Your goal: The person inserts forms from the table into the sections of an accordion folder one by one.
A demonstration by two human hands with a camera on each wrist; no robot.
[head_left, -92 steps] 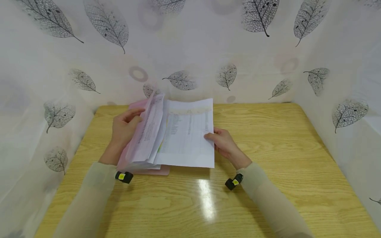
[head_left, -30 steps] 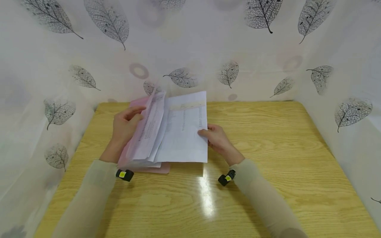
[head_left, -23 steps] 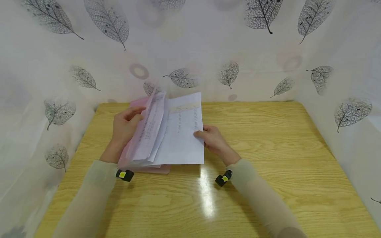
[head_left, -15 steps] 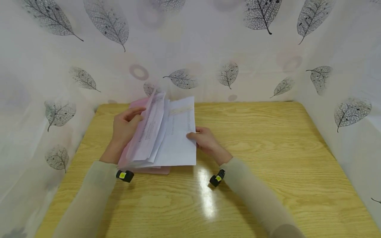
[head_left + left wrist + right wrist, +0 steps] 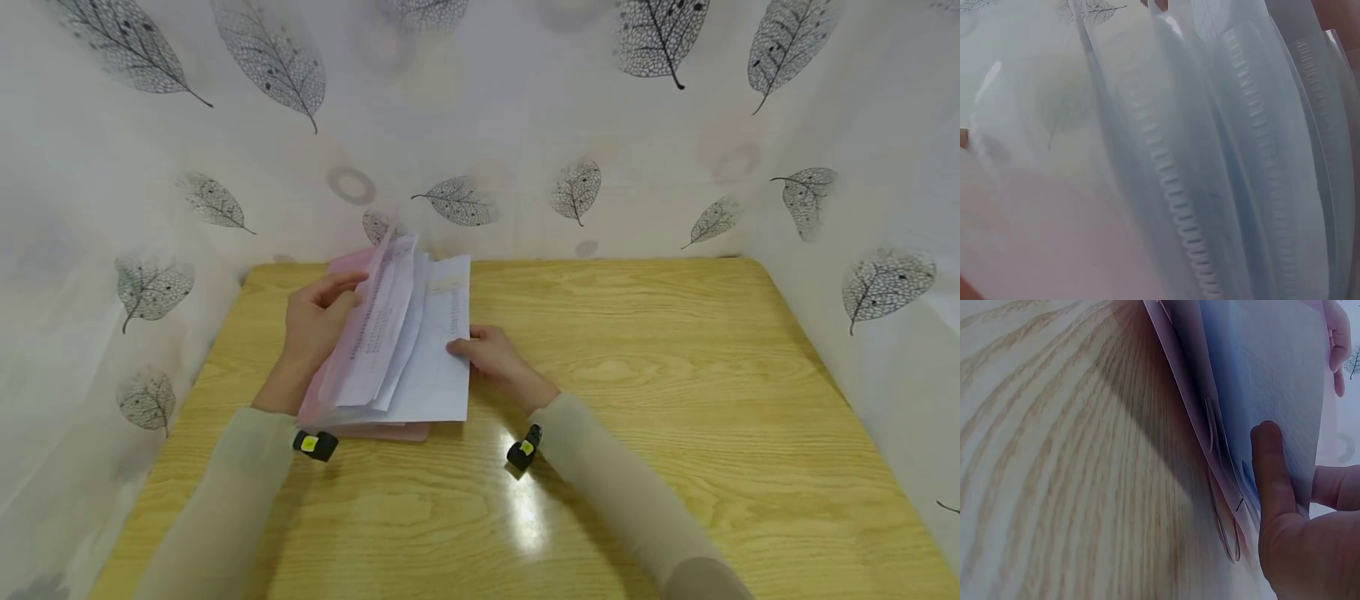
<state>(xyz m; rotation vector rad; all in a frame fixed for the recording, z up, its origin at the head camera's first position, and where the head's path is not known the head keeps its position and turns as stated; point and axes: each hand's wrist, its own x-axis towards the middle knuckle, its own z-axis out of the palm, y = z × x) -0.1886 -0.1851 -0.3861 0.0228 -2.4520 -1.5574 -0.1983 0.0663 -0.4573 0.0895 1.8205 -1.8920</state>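
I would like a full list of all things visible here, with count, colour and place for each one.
pink folder: one, pink, on the table's left half, open
printed sheet: one, white, sticking out of the folder's right side
table: one, light wood
leaf-print cloth: white with grey leaves, behind and beside the table
wrist cameras: two, black with yellow marks
left hand: holds the folder's raised leaves
right hand: pinches the sheet's right edge

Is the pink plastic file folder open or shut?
Open: the left hand holds the pink plastic file folder's flap raised, white sheets showing.
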